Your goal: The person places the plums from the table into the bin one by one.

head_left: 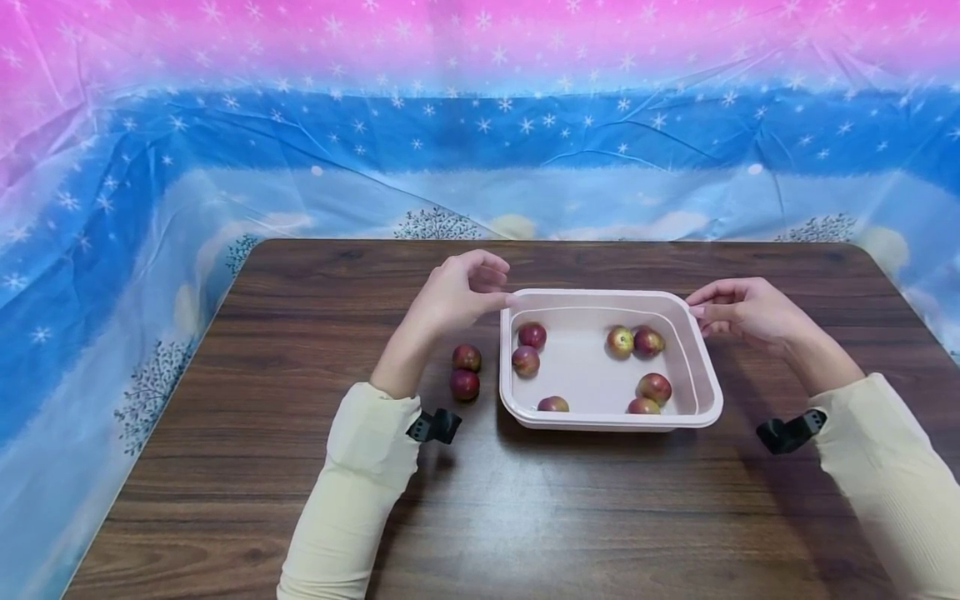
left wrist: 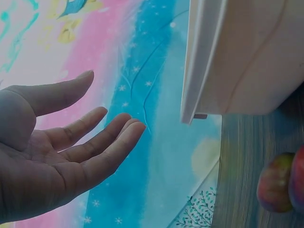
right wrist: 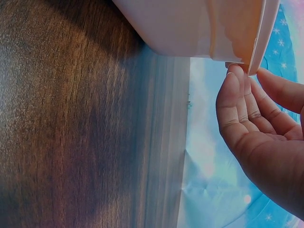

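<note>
A pale pink plastic box (head_left: 577,367) stands on the table with several red-and-yellow plums (head_left: 654,387) lying in it. Its upper right rim is pinched by my right hand (head_left: 757,317), and the right wrist view shows the thumb on one side of the lip and the fingertips (right wrist: 231,80) on the other. Beside the far left corner, my left hand (head_left: 453,292) holds nothing. Its fingers are loosely bent and stand apart from the box in the left wrist view. Two more plums (head_left: 466,358) sit touching each other outside the box, near my left wrist.
The brown wood-grain table (head_left: 225,467) has its far edge behind the box. A pink and blue snowflake cloth (head_left: 480,125) hangs behind and at the sides. A black wrist strap (head_left: 791,431) is on each sleeve.
</note>
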Tool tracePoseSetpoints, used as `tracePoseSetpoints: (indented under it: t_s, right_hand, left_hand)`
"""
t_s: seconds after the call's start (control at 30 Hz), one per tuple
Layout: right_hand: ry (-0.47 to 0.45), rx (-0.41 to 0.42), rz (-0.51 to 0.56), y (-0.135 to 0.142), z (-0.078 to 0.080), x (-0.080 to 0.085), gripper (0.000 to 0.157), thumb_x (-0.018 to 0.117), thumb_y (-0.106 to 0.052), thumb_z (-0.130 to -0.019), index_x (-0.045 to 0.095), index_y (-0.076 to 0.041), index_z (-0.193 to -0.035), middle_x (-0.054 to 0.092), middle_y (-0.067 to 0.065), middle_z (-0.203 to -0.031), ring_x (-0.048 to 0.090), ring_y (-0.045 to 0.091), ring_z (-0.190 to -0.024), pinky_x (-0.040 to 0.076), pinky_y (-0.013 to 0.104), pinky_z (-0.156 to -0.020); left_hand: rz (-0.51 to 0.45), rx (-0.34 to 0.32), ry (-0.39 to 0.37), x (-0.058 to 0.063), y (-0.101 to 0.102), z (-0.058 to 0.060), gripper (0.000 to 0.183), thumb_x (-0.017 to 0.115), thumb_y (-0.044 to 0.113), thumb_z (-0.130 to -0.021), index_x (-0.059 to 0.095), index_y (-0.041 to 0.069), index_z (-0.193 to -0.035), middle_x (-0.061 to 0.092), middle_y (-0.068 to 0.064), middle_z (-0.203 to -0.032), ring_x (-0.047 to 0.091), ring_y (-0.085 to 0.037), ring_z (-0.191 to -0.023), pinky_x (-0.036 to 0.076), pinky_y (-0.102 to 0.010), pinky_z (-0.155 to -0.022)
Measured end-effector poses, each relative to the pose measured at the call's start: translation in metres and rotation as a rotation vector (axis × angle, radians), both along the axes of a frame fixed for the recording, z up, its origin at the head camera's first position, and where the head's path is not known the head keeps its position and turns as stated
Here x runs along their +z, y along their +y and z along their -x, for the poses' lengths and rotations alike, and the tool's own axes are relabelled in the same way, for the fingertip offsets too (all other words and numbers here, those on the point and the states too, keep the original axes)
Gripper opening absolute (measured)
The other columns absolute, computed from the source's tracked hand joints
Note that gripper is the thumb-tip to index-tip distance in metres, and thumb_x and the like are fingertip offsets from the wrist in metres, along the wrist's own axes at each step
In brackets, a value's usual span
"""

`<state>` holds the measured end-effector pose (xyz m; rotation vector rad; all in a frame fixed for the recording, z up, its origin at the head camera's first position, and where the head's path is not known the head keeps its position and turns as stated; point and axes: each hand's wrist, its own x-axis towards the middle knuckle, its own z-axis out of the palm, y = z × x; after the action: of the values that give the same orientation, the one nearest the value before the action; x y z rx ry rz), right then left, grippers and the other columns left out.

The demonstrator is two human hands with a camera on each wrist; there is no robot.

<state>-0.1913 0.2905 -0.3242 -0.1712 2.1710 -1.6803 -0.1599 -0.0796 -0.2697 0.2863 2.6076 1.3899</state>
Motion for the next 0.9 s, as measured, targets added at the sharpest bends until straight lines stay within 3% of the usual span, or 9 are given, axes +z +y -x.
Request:
tracePoseSetpoints:
  t_s: [0.37, 0.9]
  right_hand:
    - [-0.002, -0.001, 0.008, 0.0, 0.001, -0.001, 0.007, 0.062, -0.006, -0.086, 0.065, -0.005, -0.092, 0.067, 0.003, -0.083, 0.062, 0.016, -0.07, 0.053, 0.032, -0.064]
    - [-0.007, -0.003, -0.005, 0.001, 0.001, -0.001, 0.007, 0.061, -0.006, -0.087, 0.064, -0.006, -0.093, 0.066, 0.003, -0.084, 0.061, 0.016, -0.069, 0.053, 0.031, -0.065]
  left_hand:
    - [-0.016, 0.014, 0.004, -0.011, -0.014, 0.001, 0.034, 0.068, 0.013, -0.082, 0.057, 0.003, -0.113, 0.062, -0.014, -0.108, 0.058, -0.022, -0.099, 0.044, -0.034, -0.086]
    - [0.011, 0.053, -0.075, -0.029, -0.031, -0.002, 0.035, 0.068, 0.014, -0.083, 0.057, 0.004, -0.114, 0.062, -0.013, -0.11, 0.057, -0.024, -0.101, 0.044, -0.037, -0.086]
